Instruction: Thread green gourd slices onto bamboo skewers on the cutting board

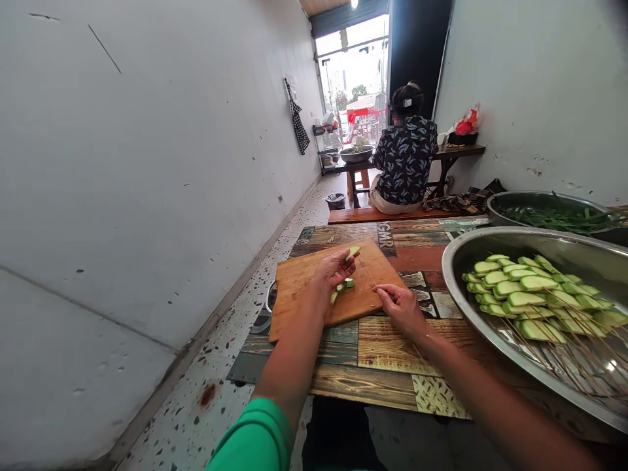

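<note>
My left hand (336, 268) pinches a pale green vegetable slice (353, 252), perhaps zucchini, above the wooden cutting board (299, 278). A thin wooden skewer (366, 267) runs between the slice and my right hand (400, 306), whose fingers are closed on it. The skewer's upper end meets the slice; whether it has pierced it, I cannot tell. More cut slices (348, 283) lie on the board, partly behind my left wrist. To the right, a large metal basin (454, 281) holds many skewered green slices (524, 297), their sticks pointing toward me.
Behind the basin stands a second metal bowl (495, 208) with green leafy vegetables (549, 217). A person (405, 157) sits facing away on a bench (343, 216) beyond the patterned table (387, 379). A white wall (147, 163) runs along the left.
</note>
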The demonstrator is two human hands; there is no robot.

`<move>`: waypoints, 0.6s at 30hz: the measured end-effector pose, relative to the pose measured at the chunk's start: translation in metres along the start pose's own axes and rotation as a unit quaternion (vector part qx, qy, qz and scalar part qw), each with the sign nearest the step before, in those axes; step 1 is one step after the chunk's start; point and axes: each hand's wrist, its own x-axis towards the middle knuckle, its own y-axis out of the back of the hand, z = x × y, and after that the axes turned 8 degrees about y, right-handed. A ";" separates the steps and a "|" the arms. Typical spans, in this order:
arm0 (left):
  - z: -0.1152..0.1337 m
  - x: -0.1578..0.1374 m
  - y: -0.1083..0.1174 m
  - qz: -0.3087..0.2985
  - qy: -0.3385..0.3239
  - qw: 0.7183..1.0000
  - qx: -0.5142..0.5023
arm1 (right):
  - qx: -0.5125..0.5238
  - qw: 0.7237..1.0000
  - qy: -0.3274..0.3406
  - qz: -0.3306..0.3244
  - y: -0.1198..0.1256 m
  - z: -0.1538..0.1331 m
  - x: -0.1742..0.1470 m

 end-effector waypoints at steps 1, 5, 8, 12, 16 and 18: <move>0.000 0.000 0.000 -0.001 0.000 1.000 0.002 | -0.001 1.000 0.002 0.001 0.000 0.000 0.000; 0.000 -0.003 -0.003 0.001 -0.001 1.000 0.001 | -0.013 1.000 0.005 0.000 0.001 -0.002 0.000; -0.001 -0.007 -0.006 0.005 -0.002 1.000 0.003 | -0.008 1.000 0.003 -0.001 0.002 -0.005 0.000; -0.001 -0.009 -0.008 0.006 -0.001 1.000 0.007 | -0.005 1.000 0.011 0.000 0.001 -0.006 0.000; -0.001 -0.007 -0.007 -0.001 0.000 1.000 0.010 | -0.011 1.000 0.007 0.003 0.002 -0.008 0.000; -0.001 -0.006 -0.006 -0.002 0.000 1.000 0.012 | -0.010 1.000 0.005 0.001 0.003 -0.009 0.000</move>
